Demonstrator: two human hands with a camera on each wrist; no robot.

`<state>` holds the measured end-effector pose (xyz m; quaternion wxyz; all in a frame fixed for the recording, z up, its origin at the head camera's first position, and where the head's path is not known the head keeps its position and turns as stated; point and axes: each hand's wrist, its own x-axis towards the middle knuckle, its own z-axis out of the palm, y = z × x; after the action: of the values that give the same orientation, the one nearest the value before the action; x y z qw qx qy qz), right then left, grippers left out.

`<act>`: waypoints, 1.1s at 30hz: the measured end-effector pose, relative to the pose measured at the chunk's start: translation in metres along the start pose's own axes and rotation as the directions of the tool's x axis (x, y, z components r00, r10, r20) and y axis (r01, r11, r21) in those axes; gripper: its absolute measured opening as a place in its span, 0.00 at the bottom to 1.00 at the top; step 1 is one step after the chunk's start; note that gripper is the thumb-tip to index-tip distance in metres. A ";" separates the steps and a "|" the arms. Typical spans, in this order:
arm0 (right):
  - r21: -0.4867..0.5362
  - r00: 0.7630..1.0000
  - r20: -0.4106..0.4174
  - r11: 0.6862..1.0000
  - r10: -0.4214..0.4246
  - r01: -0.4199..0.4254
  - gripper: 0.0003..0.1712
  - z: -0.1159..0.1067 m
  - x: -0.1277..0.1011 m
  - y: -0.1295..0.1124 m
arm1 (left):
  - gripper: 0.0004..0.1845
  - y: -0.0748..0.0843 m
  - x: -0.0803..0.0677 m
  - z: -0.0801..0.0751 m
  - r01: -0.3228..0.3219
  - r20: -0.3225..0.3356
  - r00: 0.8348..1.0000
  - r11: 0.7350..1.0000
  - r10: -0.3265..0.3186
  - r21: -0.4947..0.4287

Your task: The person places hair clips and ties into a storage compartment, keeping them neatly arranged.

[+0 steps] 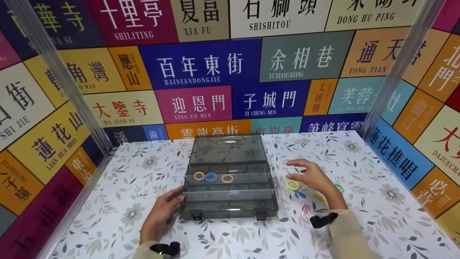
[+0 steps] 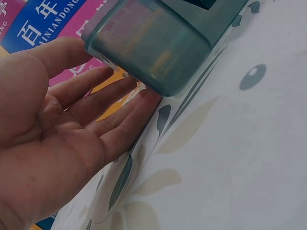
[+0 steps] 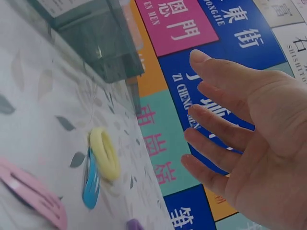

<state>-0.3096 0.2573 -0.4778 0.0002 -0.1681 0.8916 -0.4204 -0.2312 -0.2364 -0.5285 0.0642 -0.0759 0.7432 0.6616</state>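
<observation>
With my left hand [image 1: 163, 211], fingers relaxed, touching the box [image 1: 230, 213], my right hand [image 1: 312, 177], fingers loose and empty, would best pinch the yellow hair tie [image 3: 100, 152] lightly.

Floral table [image 1: 359, 169], open case [image 1: 230, 207], yellow ring [image 3: 98, 149], hair clips [image 3: 38, 195]

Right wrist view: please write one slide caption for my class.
Empty right hand near a yellow ring, a blue clip and a pink clip on a patterned tabletop.
</observation>
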 end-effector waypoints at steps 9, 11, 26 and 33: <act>0.007 1.000 -0.002 1.000 0.005 -0.005 0.30 -0.003 -0.005 0.028 | 0.26 -0.003 0.002 -0.002 -0.035 0.022 0.999 0.999 0.034 0.016; 0.011 1.000 0.003 1.000 0.009 -0.009 0.30 -0.003 -0.006 0.034 | 0.26 -0.003 0.002 -0.002 -0.036 0.024 0.999 0.999 0.036 0.010; -0.047 0.997 0.022 0.996 0.078 -0.077 0.31 0.005 -0.004 0.050 | 0.25 -0.004 0.004 -0.001 -0.037 0.002 0.999 0.999 0.037 0.012; -0.063 0.990 0.069 0.990 0.127 -0.122 0.30 0.008 -0.005 0.050 | 0.25 -0.005 0.004 -0.001 -0.043 -0.004 0.999 0.999 0.043 0.007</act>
<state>-0.3185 0.2819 -0.5212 0.0539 -0.1271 0.9118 -0.3866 -0.2343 -0.2385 -0.5342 0.0486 -0.0613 0.7471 0.6601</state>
